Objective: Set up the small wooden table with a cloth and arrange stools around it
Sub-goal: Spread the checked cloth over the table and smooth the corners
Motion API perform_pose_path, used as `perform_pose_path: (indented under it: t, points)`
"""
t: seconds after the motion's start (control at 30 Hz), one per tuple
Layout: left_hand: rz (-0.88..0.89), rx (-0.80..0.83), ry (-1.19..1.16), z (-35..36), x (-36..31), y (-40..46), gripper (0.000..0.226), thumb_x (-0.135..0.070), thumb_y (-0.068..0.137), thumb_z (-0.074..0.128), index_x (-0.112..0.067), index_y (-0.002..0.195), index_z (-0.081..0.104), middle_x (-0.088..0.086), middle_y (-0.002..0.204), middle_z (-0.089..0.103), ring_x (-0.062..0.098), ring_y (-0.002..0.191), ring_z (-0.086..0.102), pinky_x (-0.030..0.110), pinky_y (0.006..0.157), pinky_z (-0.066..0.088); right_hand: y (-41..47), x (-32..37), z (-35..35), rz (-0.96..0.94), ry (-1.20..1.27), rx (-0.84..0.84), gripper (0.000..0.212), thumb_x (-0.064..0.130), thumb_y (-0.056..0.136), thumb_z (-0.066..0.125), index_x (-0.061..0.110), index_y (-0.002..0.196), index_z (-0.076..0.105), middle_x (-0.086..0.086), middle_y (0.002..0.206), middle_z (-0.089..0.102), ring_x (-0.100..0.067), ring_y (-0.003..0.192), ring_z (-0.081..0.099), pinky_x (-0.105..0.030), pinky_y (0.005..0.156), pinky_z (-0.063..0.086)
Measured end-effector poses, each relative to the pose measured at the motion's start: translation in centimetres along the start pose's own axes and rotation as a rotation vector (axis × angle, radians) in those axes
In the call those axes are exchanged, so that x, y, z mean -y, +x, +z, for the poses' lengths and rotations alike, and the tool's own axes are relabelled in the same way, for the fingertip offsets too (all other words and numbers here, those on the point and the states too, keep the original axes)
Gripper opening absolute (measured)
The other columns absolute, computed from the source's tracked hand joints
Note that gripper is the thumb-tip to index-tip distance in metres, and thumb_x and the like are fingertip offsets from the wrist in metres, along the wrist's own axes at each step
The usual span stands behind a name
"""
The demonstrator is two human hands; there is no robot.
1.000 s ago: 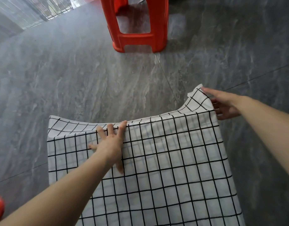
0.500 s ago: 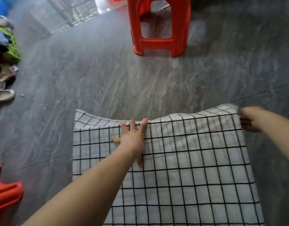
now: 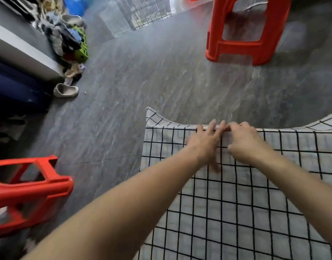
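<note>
On 1 checked cloth [image 3: 236, 203], left hand [image 3: 204, 145] presses flat; right hand [image 3: 244, 145] pinches its far edge; 2 red stools [image 3: 244, 45] nearby.

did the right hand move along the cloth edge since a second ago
Yes. The right hand has left the cloth's far right corner and slid left along the far edge, now beside the left hand near the middle.

I am in a lived-in home, on a dark grey marble-look tiled floor [image 3: 161, 81]. Red plastic stools [image 3: 245, 34] stand about — cheap household seating. By the wall lies a heap of shoes and slippers [image 3: 67, 40], one loose slipper [image 3: 65, 90] beside it — an entryway clutter. A wire mesh gate [image 3: 142, 12] shows at the far end.
</note>
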State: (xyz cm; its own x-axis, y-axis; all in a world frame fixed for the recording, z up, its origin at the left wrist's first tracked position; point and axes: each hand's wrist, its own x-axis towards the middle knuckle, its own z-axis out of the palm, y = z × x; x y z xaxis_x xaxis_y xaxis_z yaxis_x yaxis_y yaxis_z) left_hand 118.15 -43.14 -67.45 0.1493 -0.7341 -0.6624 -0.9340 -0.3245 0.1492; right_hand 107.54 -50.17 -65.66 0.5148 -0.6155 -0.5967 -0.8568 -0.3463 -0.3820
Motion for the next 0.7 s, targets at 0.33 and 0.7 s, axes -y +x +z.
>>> perform_pose_path:
  t: [0.33, 0.7]
  points:
    - [-0.299, -0.238, -0.397, 1.9, 19.4, -4.3, 0.044, -0.042, 0.104, 0.029, -0.013, 0.125, 0.055, 0.009, 0.134, 0.053, 0.029, 0.126, 0.046, 0.041, 0.104, 0.037, 0.1, 6.6, 6.4, -0.066, -0.263, -0.182, 0.064, 0.048, 0.08, 0.068, 0.018, 0.129, 0.039, -0.01, 0.129, 0.04, -0.03, 0.121, 0.035, -0.046, 0.092, 0.041]
    - [-0.697, -0.236, -0.637, 5.4, 20.7, -4.3, 0.087, -0.067, 0.094, 0.005, -0.006, 0.143, 0.044, 0.016, 0.157, 0.027, 0.036, 0.142, 0.03, 0.049, 0.116, 0.022, -0.4, 5.0, 7.6, -0.167, -0.148, -0.219, 0.072, 0.047, 0.086, 0.055, 0.019, 0.147, 0.028, -0.008, 0.162, 0.008, -0.028, 0.148, 0.006, -0.049, 0.119, 0.012]
